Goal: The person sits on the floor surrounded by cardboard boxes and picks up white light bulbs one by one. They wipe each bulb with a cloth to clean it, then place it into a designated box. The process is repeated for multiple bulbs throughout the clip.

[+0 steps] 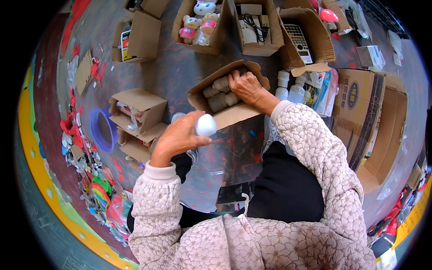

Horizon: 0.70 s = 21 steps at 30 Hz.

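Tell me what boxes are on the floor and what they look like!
Open box: middle, brown, right hand inside among grey rolls.
Toy box: top, brown, pink-white toys.
Calculator box: top right, brown.
Big box: right, brown, dark round mark.
White ball: in left hand.

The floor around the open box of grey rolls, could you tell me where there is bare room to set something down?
Bare floor lies left of the box of grey rolls, toward the flat cardboard boxes. Right of it, white bottles crowd in.
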Each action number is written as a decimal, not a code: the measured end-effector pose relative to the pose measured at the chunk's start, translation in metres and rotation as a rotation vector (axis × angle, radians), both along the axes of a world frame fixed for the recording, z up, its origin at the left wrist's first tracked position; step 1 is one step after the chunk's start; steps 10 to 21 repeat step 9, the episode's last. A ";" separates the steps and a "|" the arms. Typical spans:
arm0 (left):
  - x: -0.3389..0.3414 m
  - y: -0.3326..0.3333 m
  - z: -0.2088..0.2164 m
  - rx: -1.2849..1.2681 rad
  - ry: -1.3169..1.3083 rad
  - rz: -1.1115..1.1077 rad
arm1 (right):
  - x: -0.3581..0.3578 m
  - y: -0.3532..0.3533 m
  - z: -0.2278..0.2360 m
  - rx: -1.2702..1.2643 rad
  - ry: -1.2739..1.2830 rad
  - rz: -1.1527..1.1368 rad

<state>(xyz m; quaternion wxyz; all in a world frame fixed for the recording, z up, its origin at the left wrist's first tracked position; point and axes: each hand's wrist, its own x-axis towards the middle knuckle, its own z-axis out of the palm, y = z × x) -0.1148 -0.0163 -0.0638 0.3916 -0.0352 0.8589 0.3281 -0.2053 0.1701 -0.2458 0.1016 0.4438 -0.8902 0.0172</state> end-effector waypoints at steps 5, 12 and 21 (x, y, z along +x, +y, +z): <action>-0.031 0.034 0.027 0.144 0.186 0.176 | -0.008 0.011 0.004 -0.130 -0.201 -0.035; -0.043 0.056 -0.016 0.128 0.270 -0.083 | -0.009 0.009 0.007 0.000 -0.274 -0.077; -0.043 0.056 -0.016 0.128 0.270 -0.083 | -0.009 0.009 0.007 0.000 -0.274 -0.077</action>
